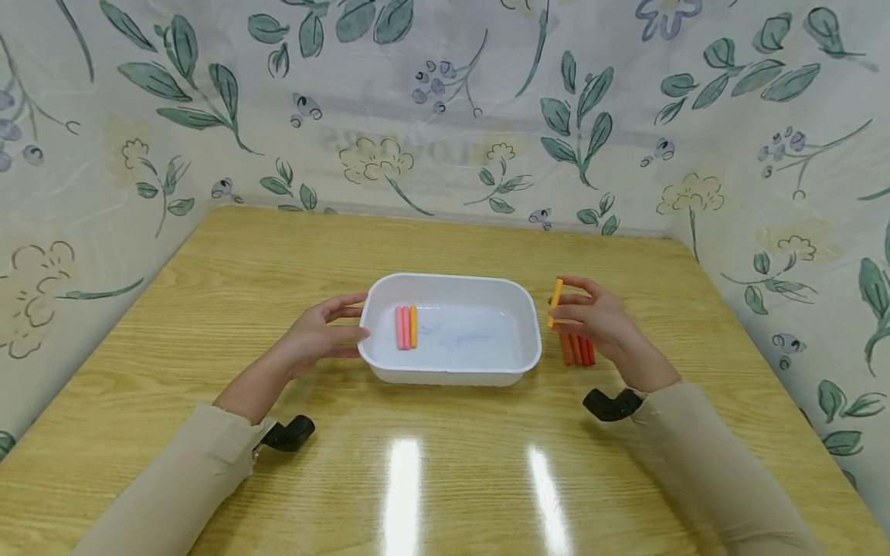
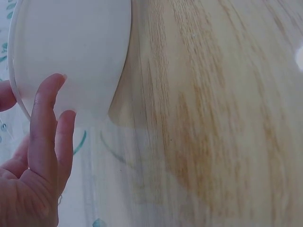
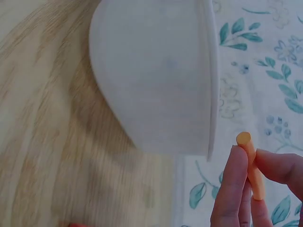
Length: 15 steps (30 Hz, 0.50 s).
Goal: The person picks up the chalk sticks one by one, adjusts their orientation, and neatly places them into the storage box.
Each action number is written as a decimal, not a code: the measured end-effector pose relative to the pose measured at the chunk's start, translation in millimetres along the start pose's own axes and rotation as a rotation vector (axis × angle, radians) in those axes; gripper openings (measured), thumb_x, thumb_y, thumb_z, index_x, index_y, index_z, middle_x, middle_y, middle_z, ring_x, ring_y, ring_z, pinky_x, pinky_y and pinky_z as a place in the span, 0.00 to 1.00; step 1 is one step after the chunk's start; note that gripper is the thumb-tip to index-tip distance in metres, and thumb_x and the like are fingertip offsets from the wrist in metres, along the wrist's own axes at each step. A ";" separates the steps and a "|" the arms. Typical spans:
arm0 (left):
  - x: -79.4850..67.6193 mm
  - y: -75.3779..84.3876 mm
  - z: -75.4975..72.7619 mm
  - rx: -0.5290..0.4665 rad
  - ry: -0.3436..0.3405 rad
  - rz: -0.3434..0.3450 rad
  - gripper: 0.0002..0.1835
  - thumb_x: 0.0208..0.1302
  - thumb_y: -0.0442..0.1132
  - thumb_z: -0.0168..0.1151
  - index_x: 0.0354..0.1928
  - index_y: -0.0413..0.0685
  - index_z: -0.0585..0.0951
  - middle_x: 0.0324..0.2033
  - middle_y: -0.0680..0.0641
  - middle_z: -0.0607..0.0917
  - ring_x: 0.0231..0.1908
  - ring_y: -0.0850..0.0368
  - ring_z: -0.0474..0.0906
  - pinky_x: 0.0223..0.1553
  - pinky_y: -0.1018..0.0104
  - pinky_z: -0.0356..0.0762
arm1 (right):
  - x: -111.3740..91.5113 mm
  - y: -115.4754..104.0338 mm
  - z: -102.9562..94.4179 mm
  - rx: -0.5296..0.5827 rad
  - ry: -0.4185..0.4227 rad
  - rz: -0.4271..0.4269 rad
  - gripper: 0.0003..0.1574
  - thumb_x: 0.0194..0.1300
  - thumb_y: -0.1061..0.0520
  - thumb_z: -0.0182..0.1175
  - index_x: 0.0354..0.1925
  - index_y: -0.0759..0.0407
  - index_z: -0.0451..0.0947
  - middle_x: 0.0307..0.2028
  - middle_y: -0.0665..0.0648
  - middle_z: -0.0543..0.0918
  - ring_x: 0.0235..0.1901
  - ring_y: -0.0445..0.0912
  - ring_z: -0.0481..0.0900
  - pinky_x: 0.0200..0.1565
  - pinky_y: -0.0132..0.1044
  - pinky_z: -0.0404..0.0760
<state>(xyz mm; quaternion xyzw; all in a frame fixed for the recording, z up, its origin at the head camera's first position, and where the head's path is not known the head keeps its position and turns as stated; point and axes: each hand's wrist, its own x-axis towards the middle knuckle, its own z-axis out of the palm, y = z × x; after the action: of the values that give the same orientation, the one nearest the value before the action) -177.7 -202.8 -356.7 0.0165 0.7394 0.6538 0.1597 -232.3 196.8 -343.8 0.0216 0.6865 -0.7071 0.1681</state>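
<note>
A white plastic basin [image 1: 464,377] stands mid-table. My left hand [image 1: 316,338] holds its left end, thumb over the rim and fingers against the outer wall [image 2: 71,47]. Just beyond the basin's right end, my right hand [image 1: 596,318] pinches an orange chalk stick [image 3: 254,170] between thumb and fingers, roughly upright. Inside the basin, toward the left, two pink chalk sticks [image 1: 402,328] and one yellow-orange stick [image 1: 413,327] lie side by side. Below my right hand, several red and orange-red sticks [image 1: 576,350] lie on the table, partly hidden by the hand.
The wooden table [image 1: 313,494] has glossy light reflections near its front. Flowered white sheeting [image 1: 445,177] rises behind it and at both sides. Faint blue smudges mark the basin floor. A black wrist mount [image 1: 612,405] sits at each cuff.
</note>
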 end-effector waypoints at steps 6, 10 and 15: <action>2.6 -2.5 -1.1 0.009 0.004 0.001 0.37 0.60 0.29 0.60 0.70 0.41 0.56 0.62 0.33 0.60 0.50 0.41 0.72 0.44 0.52 0.80 | 5.9 -4.0 14.3 0.040 -0.013 0.021 0.41 0.62 0.72 0.54 0.69 0.58 0.52 0.43 0.57 0.72 0.34 0.45 0.79 0.42 0.40 0.83; 4.6 -3.8 -1.7 0.012 0.010 -0.006 0.37 0.60 0.29 0.60 0.70 0.42 0.57 0.62 0.34 0.61 0.50 0.42 0.73 0.44 0.52 0.80 | 10.2 -7.2 25.1 0.055 -0.024 0.039 0.41 0.62 0.72 0.55 0.69 0.56 0.53 0.46 0.59 0.71 0.35 0.46 0.80 0.42 0.39 0.83; 4.1 -3.8 -1.9 0.014 0.016 -0.009 0.37 0.60 0.28 0.60 0.70 0.42 0.57 0.62 0.34 0.62 0.50 0.42 0.73 0.44 0.51 0.80 | 16.5 -15.8 39.6 0.027 -0.038 0.063 0.41 0.62 0.71 0.56 0.69 0.55 0.53 0.50 0.61 0.70 0.39 0.49 0.79 0.44 0.39 0.83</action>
<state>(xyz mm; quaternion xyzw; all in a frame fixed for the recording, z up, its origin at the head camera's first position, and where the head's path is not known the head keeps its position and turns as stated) -181.4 -204.2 -361.1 0.0092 0.7455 0.6478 0.1565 -244.2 154.6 -330.7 0.0321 0.6726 -0.7109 0.2031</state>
